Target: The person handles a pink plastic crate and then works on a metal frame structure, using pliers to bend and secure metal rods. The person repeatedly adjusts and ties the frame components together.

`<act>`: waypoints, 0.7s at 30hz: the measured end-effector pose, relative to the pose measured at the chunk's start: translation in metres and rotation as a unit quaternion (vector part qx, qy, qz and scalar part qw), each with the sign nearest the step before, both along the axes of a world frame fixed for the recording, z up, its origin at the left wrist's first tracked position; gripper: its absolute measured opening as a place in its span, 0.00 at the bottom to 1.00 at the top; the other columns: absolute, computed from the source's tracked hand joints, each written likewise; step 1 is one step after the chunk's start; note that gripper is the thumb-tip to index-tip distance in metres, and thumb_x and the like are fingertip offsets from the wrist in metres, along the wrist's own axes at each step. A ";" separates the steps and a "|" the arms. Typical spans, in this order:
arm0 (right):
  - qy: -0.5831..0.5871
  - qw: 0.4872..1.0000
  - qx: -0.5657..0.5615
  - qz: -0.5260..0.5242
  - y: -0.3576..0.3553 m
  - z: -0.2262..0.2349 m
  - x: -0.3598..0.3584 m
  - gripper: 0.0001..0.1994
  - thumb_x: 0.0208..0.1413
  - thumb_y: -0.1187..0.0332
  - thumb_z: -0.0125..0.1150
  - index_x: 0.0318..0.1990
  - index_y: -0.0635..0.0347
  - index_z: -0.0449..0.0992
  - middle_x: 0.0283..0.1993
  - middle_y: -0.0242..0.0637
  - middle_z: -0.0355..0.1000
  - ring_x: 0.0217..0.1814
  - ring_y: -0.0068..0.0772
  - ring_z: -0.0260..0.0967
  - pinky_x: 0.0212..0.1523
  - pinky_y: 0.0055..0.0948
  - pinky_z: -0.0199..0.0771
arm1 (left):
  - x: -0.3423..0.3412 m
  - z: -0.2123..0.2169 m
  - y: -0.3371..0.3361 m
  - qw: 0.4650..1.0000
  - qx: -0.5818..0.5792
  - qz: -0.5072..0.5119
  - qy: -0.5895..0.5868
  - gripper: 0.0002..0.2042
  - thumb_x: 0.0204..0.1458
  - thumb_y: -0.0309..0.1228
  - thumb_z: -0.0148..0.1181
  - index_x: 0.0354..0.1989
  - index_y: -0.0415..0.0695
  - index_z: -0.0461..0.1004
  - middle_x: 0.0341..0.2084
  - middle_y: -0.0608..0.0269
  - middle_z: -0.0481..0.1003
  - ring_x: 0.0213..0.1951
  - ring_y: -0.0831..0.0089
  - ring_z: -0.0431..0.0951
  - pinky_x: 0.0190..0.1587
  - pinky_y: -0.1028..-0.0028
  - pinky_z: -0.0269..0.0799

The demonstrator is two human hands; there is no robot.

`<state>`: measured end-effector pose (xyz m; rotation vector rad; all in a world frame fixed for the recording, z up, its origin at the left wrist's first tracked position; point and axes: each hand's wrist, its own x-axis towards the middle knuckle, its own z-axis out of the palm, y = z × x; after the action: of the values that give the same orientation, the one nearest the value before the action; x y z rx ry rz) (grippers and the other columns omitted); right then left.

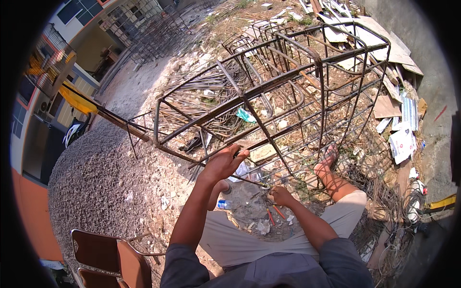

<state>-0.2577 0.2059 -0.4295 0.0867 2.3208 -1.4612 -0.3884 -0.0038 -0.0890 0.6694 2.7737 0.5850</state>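
A long cage of rusty steel rebar [259, 89] stretches across the view in front of me, with square stirrups tied along its bars. My left hand [224, 163] is closed at the cage's near lower side, its fingers curled round a steel bar. A little lower and to the right, my right hand [282, 196] makes a fist close to the near end of a thin bar. What it holds, if anything, is too small to make out. Below that fist, a red-handled tool [272, 216] lies on the ground between my legs; its head is hard to see.
A grey gravel heap [96, 168] rises at left, behind a brown chair [132, 257]. Bent rebar [192, 96] is piled beyond the cage. Boards [379, 43] and loose wire [384, 206] lie along the concrete wall [434, 120] at right. A plastic bottle [224, 205] sits near my foot.
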 end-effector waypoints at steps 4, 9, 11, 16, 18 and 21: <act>-0.105 0.967 -0.201 -0.114 0.001 0.142 0.012 0.11 0.68 0.67 0.51 0.43 0.64 0.77 0.26 0.28 0.68 0.25 0.18 0.63 0.25 0.24 0.63 | 0.026 -0.012 -0.005 0.991 -0.041 0.045 0.117 0.22 0.66 0.52 0.49 0.35 0.42 0.70 0.28 0.43 0.78 0.36 0.40 0.79 0.38 0.49 0.71; 0.063 0.914 -0.342 -0.210 -0.012 0.194 0.012 0.10 0.70 0.64 0.54 0.47 0.62 0.76 0.25 0.22 0.63 0.22 0.13 0.54 0.23 0.20 0.56 | 0.023 -0.029 0.002 0.974 -0.044 0.085 0.206 0.22 0.69 0.51 0.42 0.36 0.45 0.73 0.24 0.45 0.79 0.29 0.44 0.81 0.32 0.47 0.73; 0.078 0.894 -0.367 -0.247 -0.022 0.206 0.007 0.10 0.70 0.63 0.55 0.49 0.59 0.75 0.25 0.21 0.60 0.21 0.11 0.52 0.21 0.19 0.51 | 0.019 -0.030 0.006 0.975 -0.049 0.081 0.201 0.23 0.69 0.52 0.40 0.36 0.46 0.73 0.24 0.45 0.79 0.30 0.43 0.81 0.33 0.47 0.74; 0.058 0.839 -0.436 -0.320 -0.035 0.210 -0.017 0.08 0.70 0.66 0.53 0.51 0.56 0.71 0.25 0.23 0.61 0.22 0.14 0.55 0.20 0.21 0.54 | 0.010 -0.027 0.017 0.977 -0.070 0.070 0.190 0.27 0.69 0.56 0.35 0.38 0.48 0.74 0.26 0.44 0.80 0.34 0.43 0.81 0.36 0.45 0.74; 0.035 0.824 -0.460 -0.329 -0.034 0.211 -0.021 0.03 0.69 0.68 0.52 0.47 0.53 0.68 0.27 0.25 0.63 0.23 0.17 0.57 0.21 0.22 0.56 | 0.010 -0.034 0.021 0.966 -0.065 0.072 0.239 0.26 0.68 0.56 0.39 0.35 0.48 0.76 0.23 0.46 0.79 0.29 0.45 0.81 0.31 0.49 0.75; 0.021 0.797 -0.484 -0.361 -0.025 0.216 -0.035 0.02 0.68 0.69 0.52 0.45 0.52 0.67 0.28 0.25 0.63 0.22 0.17 0.57 0.21 0.21 0.56 | 0.002 -0.042 0.040 0.930 -0.002 0.065 0.362 0.23 0.66 0.54 0.48 0.27 0.49 0.76 0.16 0.52 0.76 0.21 0.53 0.80 0.23 0.55 0.73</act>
<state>-0.2925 0.1811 -0.2138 0.6972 1.2881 -2.8543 -0.3863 0.0362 -0.1309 0.8391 3.5219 0.4064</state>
